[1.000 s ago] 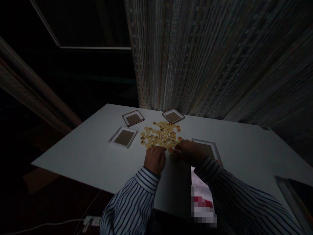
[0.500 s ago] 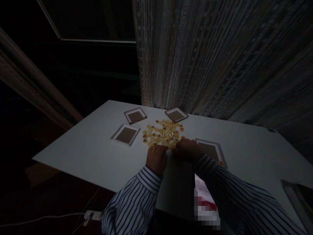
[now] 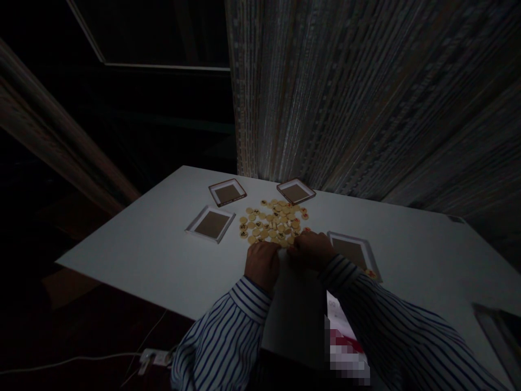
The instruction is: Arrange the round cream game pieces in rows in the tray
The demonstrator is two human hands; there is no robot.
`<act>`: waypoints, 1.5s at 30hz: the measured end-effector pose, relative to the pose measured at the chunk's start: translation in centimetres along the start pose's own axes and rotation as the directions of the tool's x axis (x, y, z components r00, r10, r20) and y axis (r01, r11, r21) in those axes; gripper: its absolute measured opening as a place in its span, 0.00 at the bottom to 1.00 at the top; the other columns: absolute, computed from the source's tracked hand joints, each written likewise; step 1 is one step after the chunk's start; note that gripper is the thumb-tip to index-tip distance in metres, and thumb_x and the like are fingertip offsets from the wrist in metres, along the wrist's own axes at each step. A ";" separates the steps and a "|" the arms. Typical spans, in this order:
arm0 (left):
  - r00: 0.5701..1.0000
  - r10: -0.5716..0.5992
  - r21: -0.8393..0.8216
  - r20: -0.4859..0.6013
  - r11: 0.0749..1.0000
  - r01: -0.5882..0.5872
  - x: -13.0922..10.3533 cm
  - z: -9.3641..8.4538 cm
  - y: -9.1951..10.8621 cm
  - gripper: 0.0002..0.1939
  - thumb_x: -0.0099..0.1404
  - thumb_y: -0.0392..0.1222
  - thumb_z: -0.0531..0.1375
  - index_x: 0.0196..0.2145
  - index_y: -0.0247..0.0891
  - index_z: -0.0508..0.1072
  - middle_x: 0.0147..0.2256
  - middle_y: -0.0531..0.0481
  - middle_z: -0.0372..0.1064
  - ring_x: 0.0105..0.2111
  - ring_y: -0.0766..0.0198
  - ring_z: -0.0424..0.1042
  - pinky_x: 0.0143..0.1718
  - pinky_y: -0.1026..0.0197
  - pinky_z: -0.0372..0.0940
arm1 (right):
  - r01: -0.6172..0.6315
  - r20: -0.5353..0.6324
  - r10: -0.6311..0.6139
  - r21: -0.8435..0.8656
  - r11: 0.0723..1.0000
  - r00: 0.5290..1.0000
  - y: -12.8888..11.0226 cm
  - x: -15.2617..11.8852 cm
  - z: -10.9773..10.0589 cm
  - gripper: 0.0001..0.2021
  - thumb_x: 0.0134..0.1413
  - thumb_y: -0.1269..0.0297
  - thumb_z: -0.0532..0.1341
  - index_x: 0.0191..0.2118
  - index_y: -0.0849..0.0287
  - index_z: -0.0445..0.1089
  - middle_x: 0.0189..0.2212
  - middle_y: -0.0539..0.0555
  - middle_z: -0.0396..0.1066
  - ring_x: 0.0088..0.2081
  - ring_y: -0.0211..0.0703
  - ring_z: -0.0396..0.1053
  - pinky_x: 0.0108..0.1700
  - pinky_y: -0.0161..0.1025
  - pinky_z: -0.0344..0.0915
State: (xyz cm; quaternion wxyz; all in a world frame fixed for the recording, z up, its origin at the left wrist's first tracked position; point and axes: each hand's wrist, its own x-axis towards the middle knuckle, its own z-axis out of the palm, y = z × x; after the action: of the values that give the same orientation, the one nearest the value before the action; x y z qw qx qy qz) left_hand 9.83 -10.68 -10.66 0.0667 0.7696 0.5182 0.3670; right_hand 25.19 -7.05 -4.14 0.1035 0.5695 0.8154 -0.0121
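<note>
Round wooden Chinese chess pieces (image 3: 273,224) lie in a loose heap on the white table (image 3: 163,228), some showing black or red characters. At the heap's near edge, my left hand (image 3: 262,266) is closed, its fingers curled toward the right. Close beside it my right hand (image 3: 313,248) is also closed, knuckles up, touching or nearly touching the pieces. The backs of the hands hide whatever the fingertips hold. Right of my right hand is a shallow square tray (image 3: 368,252) with a red-marked piece (image 3: 370,273) in its near corner, partly behind my sleeve.
Three more shallow trays stand around the heap: one at left (image 3: 212,224), one at back left (image 3: 228,193) and one at back right (image 3: 296,191). A lit phone screen (image 3: 340,315) shows beneath my right forearm. A power strip (image 3: 154,357) lies below the table. A curtain (image 3: 325,98) hangs behind.
The whole view has shifted slightly. Both hands keep the same closed pose at the heap's near edge, and the pieces and trays look unchanged.
</note>
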 end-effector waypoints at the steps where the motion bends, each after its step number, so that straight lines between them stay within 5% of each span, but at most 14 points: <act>1: 1.000 0.003 -0.002 -0.007 1.000 -0.003 0.0 0.0 0.0 0.12 0.59 0.32 0.51 0.38 0.36 0.71 0.35 0.45 0.73 0.38 0.57 0.69 0.42 0.51 0.62 | -0.002 -0.004 0.002 0.003 1.000 1.000 0.0 0.0 0.0 0.19 0.53 0.54 0.50 0.36 0.62 0.72 0.38 0.64 0.71 0.41 0.53 0.68 0.38 0.46 0.60; 12: 0.999 0.012 -0.013 -0.050 1.000 -0.013 0.0 -0.1 0.2 0.12 0.59 0.33 0.50 0.38 0.37 0.70 0.35 0.45 0.73 0.38 0.58 0.70 0.41 0.52 0.63 | -0.005 -0.023 0.005 0.016 1.000 1.000 0.2 -0.8 -0.8 0.18 0.54 0.56 0.48 0.34 0.61 0.71 0.37 0.62 0.71 0.41 0.50 0.68 0.38 0.44 0.59; 23: 0.994 0.006 -0.075 -0.113 0.997 -0.015 0.2 -0.1 0.9 0.11 0.60 0.33 0.51 0.37 0.36 0.71 0.35 0.45 0.73 0.37 0.59 0.70 0.41 0.53 0.64 | -0.024 -0.183 0.040 0.089 0.996 0.982 1.6 -3.5 -2.5 0.16 0.54 0.55 0.51 0.29 0.58 0.71 0.32 0.55 0.71 0.34 0.43 0.68 0.33 0.37 0.54; 36: 0.997 -0.016 -0.133 -0.079 0.991 0.006 0.8 0.1 3.0 0.09 0.60 0.34 0.53 0.37 0.36 0.71 0.36 0.45 0.73 0.38 0.59 0.70 0.41 0.53 0.65 | -0.015 -0.354 0.082 0.189 0.982 0.932 5.4 -6.4 -1.2 0.15 0.54 0.55 0.52 0.35 0.57 0.72 0.32 0.54 0.71 0.33 0.41 0.67 0.33 0.37 0.53; 45: 0.999 0.018 -0.172 0.044 0.985 -0.010 1.4 0.6 5.5 0.09 0.62 0.36 0.53 0.39 0.37 0.70 0.39 0.45 0.73 0.40 0.58 0.70 0.42 0.53 0.65 | -0.034 -0.350 0.102 0.195 0.980 0.931 6.8 -8.0 -1.0 0.16 0.55 0.57 0.50 0.33 0.57 0.73 0.30 0.54 0.72 0.31 0.39 0.67 0.32 0.35 0.54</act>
State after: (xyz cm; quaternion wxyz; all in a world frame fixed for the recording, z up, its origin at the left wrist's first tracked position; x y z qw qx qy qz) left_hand 14.57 -11.83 -7.74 0.1417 0.7727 0.4776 0.3933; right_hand 33.97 -11.94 -1.04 -0.1001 0.5972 0.7956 0.0193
